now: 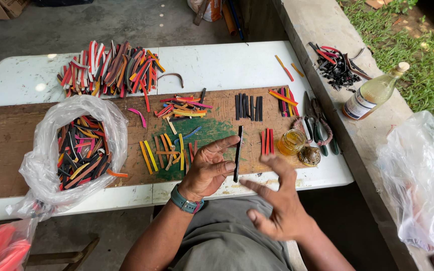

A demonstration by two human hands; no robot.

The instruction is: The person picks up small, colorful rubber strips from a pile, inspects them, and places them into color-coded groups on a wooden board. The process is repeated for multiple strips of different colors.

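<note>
Crinkled clear plastic forms the open bag at the counter's left end, full of coloured strips; it overhangs the near edge, so a nudge from a forearm could tip it and spill the lot onto the floor. Behind it, near the far left edge, lies a big heap of mixed strips. On the wooden board toward the middle, loose yellow, orange and green strips sit close to the left hand. That hand has a loose grip on a single black strip, pinched upright between thumb and fingers just above the counter's near edge; held so lightly, it could slip and drop into the lap. The right hand is released, fingers spread, holding nothing, just off the near edge. Further right, a small jar of amber liquid stands open beside its lid and some pliers, near the right edge; a careless sweep of the right hand could knock it over and wet the red strips next to it. On the concrete ledge beyond stands a tilted-looking glass bottle, which could roll if bumped.
</note>
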